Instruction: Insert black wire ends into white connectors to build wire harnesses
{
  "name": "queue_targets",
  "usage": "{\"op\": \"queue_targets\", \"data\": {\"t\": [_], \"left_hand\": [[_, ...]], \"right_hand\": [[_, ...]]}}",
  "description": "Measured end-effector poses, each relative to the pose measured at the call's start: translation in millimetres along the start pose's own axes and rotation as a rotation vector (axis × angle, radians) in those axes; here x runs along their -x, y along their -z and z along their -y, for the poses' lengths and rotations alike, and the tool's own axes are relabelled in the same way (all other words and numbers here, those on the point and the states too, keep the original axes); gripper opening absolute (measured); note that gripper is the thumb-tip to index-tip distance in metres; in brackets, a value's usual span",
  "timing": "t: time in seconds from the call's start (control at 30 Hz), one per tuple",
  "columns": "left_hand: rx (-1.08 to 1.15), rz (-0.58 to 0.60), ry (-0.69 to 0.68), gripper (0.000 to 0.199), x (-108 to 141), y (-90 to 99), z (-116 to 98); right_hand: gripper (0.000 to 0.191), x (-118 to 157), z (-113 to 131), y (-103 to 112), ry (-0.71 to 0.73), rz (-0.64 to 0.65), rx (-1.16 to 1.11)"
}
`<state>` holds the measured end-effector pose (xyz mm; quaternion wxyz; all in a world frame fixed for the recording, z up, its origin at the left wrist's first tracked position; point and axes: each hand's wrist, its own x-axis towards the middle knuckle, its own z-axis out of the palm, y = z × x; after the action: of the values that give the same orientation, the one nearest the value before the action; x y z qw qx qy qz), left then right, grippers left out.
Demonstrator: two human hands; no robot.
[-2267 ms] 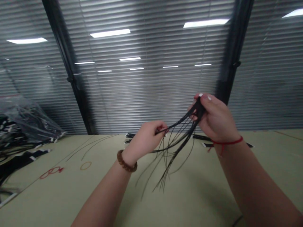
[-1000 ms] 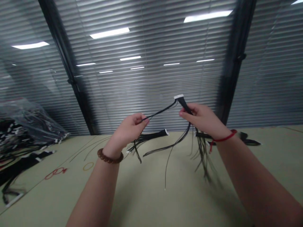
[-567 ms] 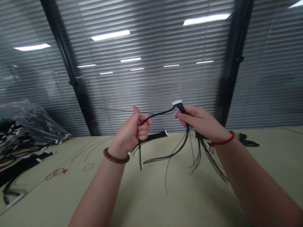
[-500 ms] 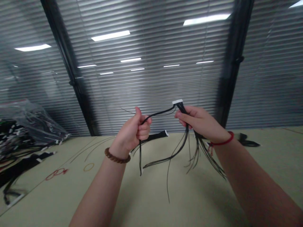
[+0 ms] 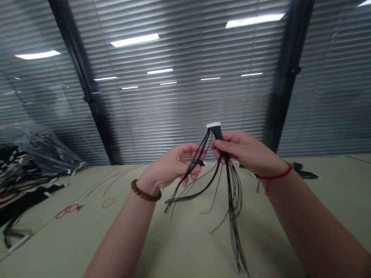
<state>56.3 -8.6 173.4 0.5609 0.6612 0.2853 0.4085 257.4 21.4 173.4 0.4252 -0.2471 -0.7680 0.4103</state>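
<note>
My right hand (image 5: 243, 150) is closed in a pinch on a wire harness (image 5: 216, 133), just below its white connector (image 5: 213, 124). From there black wires hang down in loose bundles, some with thin free ends. My left hand (image 5: 176, 162) is at the left of the harness, its fingers apart and curved. A thin group of the black wires runs across its fingers and thumb without a firm grip showing. Behind the left fingers, another black piece with a white end (image 5: 203, 163) lies on the table, mostly hidden.
On the pale green table (image 5: 116, 239) lie a red looped band (image 5: 68, 211), a yellow ring (image 5: 108, 202) and loose thin wires. A clear plastic bag (image 5: 49, 148) and piled black harnesses (image 5: 26, 202) are at the left. Window blinds (image 5: 185, 104) stand behind the table.
My left hand has loosened from the wire bundle it gripped and moved right, nearer the connector. The bundle has spread into separate strands. Wires under my right hand now hang straighter down.
</note>
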Motion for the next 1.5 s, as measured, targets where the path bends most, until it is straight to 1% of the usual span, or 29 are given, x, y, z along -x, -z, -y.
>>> {"op": "queue_targets", "data": {"t": [0.1, 0.2, 0.23, 0.33, 0.4, 0.5, 0.63, 0.8, 0.87, 0.97, 1.1, 1.2, 1.33, 1.4, 1.5], "left_hand": [[-0.074, -0.03, -0.072, 0.025, -2.8, -0.7, 4.8], [-0.084, -0.069, -0.157, 0.022, -5.5, -1.1, 7.8], [-0.085, -0.073, -0.179, 0.023, -5.8, -1.6, 8.1], [-0.078, -0.075, -0.214, 0.033, -4.5, -3.4, 6.8], [-0.075, -0.093, -0.229, 0.036, -2.6, -3.8, 4.5], [-0.078, -0.129, -0.243, 0.035, -0.1, -2.9, 0.9], [-0.087, -0.16, -0.251, 0.033, 1.5, -2.5, -2.3], [-0.126, -0.203, -0.245, 0.03, 0.9, -5.2, -1.4], [-0.146, -0.2, -0.241, 0.029, 0.2, -5.4, 0.2], [-0.191, -0.195, -0.258, 0.02, -0.1, -4.4, 1.8], [-0.289, -0.18, -0.27, 0.013, 1.5, -2.8, 0.3], [-0.315, -0.145, -0.251, 0.012, 3.2, -2.8, -2.6], [-0.321, -0.077, -0.215, 0.013, 5.2, -3.1, -4.8], [-0.315, -0.044, -0.197, 0.017, 5.9, -3.1, -4.8], [-0.309, -0.036, -0.189, 0.024, 6.4, -3.9, -5.1]], "right_hand": [[0.023, 1.0, 4.5, -9.4, -0.017, 0.099, -0.026], [0.023, 2.2, 6.8, -20.4, -0.043, 0.189, -0.057], [0.024, 2.5, 7.1, -23.6, -0.051, 0.217, -0.069], [0.03, 2.6, 6.9, -29.7, -0.067, 0.274, -0.114], [0.028, 2.5, 6.9, -30.0, -0.066, 0.291, -0.138], [0.026, 2.9, 8.0, -27.4, -0.057, 0.3, -0.14], [0.022, 4.6, 12.0, -24.8, -0.059, 0.265, -0.096], [0.016, 6.4, 18.1, -26.7, -0.064, 0.124, 0.013], [0.015, 6.6, 19.1, -29.0, -0.071, 0.074, 0.056], [0.014, 6.5, 18.2, -32.7, -0.074, 0.012, 0.105], [0.017, 6.7, 16.8, -32.7, -0.049, -0.038, 0.138], [0.019, 7.6, 18.5, -28.0, -0.034, -0.041, 0.139], [0.021, 8.4, 20.5, -21.7, -0.03, 0.005, 0.132], [0.022, 8.5, 20.5, -20.4, -0.038, 0.025, 0.13], [0.021, 8.4, 20.2, -21.1, -0.055, 0.042, 0.124]]}}
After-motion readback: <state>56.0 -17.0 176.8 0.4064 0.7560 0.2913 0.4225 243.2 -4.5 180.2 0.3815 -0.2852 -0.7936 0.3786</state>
